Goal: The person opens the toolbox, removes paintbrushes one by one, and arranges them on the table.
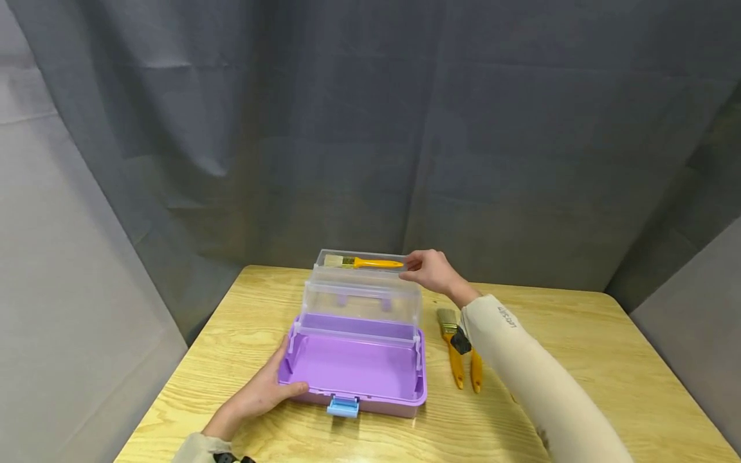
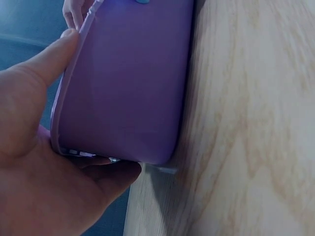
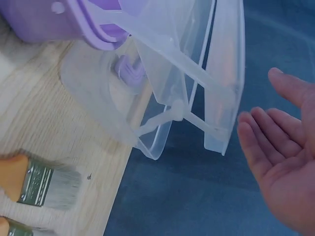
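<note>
A purple storage box (image 1: 356,370) stands on the table with its clear fold-out trays (image 1: 365,302) raised toward the back. My left hand (image 1: 263,389) grips its front left corner, the thumb over the rim and the fingers along the side. In the top tray lies a paintbrush (image 1: 376,263) with a yellow handle, its bristles to the left. At that tray's right end is my right hand (image 1: 431,269). The right wrist view shows the same hand (image 3: 280,147) with fingers loosely bent beside the tray and nothing in them.
Right of the box lies a wide paintbrush (image 1: 448,331), with a second yellow-handled brush (image 1: 476,373) partly behind my right sleeve. A blue latch (image 1: 343,406) sticks out at the box's front. Grey cloth (image 1: 405,161) hangs behind the wooden table (image 1: 579,360).
</note>
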`<control>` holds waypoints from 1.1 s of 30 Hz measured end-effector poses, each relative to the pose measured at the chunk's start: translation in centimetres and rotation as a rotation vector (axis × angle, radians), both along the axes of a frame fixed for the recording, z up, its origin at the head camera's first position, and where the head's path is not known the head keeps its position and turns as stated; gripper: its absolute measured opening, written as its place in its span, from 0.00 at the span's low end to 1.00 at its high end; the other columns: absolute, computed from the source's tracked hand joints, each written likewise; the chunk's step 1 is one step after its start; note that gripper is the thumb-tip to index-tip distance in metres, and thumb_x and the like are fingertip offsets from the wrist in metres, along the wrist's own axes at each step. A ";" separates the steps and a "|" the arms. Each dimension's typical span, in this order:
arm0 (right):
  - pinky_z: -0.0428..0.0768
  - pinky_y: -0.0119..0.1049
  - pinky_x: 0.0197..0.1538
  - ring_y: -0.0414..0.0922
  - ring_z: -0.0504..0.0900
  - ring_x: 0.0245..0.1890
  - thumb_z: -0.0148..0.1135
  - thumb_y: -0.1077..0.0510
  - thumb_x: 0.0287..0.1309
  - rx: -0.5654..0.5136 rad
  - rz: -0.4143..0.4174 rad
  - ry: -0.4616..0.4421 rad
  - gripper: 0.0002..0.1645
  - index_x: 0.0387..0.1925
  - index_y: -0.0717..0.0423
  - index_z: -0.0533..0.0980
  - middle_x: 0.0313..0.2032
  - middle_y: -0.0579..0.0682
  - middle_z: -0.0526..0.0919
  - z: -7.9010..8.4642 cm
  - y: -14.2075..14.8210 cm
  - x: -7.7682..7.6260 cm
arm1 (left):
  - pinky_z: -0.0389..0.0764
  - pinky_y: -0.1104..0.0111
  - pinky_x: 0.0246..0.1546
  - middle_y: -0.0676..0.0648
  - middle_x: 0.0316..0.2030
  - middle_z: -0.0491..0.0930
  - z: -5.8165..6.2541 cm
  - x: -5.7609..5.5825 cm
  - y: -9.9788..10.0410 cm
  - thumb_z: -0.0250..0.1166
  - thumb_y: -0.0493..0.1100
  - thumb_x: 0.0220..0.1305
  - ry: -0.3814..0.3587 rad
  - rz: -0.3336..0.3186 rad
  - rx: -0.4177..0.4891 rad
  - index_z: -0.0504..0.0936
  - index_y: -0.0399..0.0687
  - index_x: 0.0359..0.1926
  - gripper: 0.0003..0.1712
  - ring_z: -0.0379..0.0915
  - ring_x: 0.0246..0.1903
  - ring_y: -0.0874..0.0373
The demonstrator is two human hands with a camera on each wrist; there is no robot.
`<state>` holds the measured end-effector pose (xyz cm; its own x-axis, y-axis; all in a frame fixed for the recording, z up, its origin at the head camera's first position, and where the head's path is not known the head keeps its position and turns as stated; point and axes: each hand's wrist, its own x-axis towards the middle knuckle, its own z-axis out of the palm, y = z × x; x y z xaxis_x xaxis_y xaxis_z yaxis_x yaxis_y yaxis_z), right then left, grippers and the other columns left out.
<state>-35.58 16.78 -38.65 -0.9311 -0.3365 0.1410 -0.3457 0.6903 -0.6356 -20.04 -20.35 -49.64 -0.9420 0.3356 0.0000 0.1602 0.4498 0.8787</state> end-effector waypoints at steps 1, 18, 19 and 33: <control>0.79 0.44 0.49 0.50 0.80 0.44 0.68 0.53 0.54 0.003 -0.008 0.008 0.28 0.53 0.65 0.76 0.45 0.57 0.82 0.0 -0.2 -0.3 | 0.37 0.45 0.66 0.34 0.72 0.33 0.0 0.0 0.1 0.71 0.46 0.54 0.001 -0.003 0.000 0.31 0.43 0.74 0.63 0.31 0.70 0.38; 0.74 0.47 0.56 0.54 0.76 0.53 0.66 0.52 0.56 0.243 -0.003 0.049 0.32 0.58 0.64 0.72 0.54 0.60 0.78 -1.7 -2.1 -2.9 | 0.41 0.47 0.67 0.37 0.73 0.35 0.3 0.1 0.8 0.72 0.43 0.53 0.023 -0.020 0.033 0.31 0.48 0.74 0.64 0.36 0.70 0.40; 0.74 0.47 0.56 0.54 0.77 0.52 0.66 0.52 0.56 0.256 -0.007 0.049 0.31 0.58 0.64 0.72 0.53 0.60 0.78 -1.8 -2.2 -2.9 | 0.41 0.47 0.67 0.36 0.73 0.35 0.3 0.1 0.8 0.72 0.43 0.53 0.023 -0.018 0.030 0.31 0.47 0.74 0.64 0.36 0.70 0.40; 0.78 0.46 0.50 0.52 0.80 0.42 0.61 0.58 0.57 0.301 0.009 0.081 0.20 0.51 0.64 0.78 0.44 0.59 0.83 -2.1 -2.8 -2.7 | 0.40 0.46 0.66 0.35 0.72 0.34 0.1 -0.2 0.6 0.71 0.42 0.54 0.024 -0.036 0.045 0.31 0.47 0.74 0.63 0.35 0.70 0.38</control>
